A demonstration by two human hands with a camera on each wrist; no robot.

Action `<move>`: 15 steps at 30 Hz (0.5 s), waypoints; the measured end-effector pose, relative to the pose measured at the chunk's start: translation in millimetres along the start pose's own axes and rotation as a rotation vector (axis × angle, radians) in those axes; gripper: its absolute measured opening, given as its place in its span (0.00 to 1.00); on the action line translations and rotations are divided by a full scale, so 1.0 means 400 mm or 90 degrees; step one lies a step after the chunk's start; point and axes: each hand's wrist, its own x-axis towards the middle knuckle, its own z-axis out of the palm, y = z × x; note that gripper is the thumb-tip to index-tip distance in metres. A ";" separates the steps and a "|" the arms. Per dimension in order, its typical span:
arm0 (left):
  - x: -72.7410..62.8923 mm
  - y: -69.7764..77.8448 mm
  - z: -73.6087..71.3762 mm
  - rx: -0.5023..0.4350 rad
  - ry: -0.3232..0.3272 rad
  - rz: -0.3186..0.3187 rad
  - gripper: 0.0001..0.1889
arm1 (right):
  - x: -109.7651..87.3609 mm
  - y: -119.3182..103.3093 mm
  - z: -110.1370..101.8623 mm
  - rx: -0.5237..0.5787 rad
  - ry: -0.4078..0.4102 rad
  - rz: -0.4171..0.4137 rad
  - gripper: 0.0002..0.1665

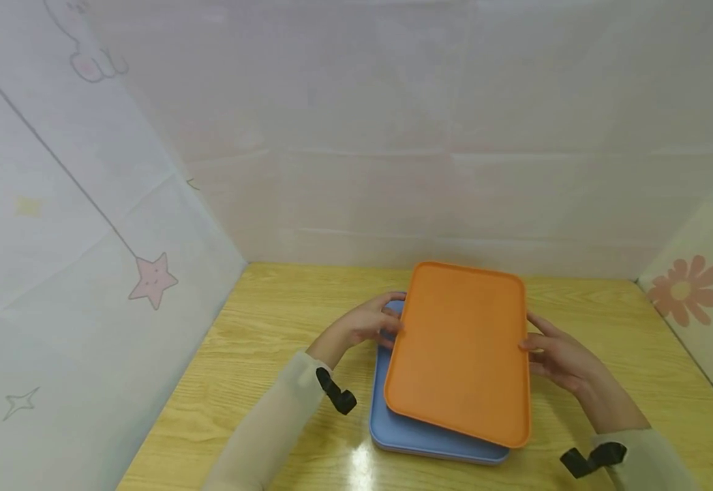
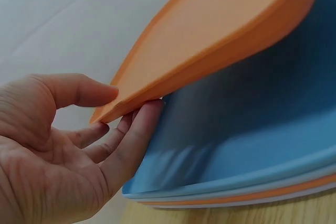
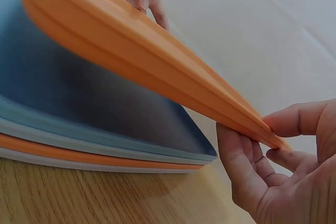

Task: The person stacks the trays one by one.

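An orange rectangular tray (image 1: 461, 351) is held up by both hands, askew above a blue tray (image 1: 405, 433). My left hand (image 1: 373, 320) grips its left edge, thumb on top and fingers beneath, as the left wrist view shows with the orange tray (image 2: 210, 35) over the blue tray (image 2: 252, 124). On the opposite edge, my right hand (image 1: 562, 354) pinches the rim the same way. In the right wrist view a gap shows between the orange tray (image 3: 131, 51) and the blue tray (image 3: 94, 98) below it.
Under the blue tray lie more stacked trays, white and orange (image 3: 105, 153), on a wooden table (image 1: 283, 314). A pale wall (image 1: 356, 150) stands behind the table; printed sheets with a star (image 1: 153, 279) and a flower (image 1: 684, 290) flank it.
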 end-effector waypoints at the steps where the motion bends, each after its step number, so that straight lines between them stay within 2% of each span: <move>1: -0.002 -0.003 -0.001 -0.002 -0.001 0.000 0.40 | 0.002 -0.001 0.000 -0.011 0.003 -0.002 0.54; 8: -0.016 -0.016 -0.006 -0.018 -0.012 0.007 0.42 | 0.018 -0.002 0.001 -0.069 0.019 -0.014 0.52; 15: -0.027 -0.024 -0.013 -0.042 -0.005 0.000 0.42 | 0.032 -0.010 0.009 -0.135 0.017 -0.007 0.51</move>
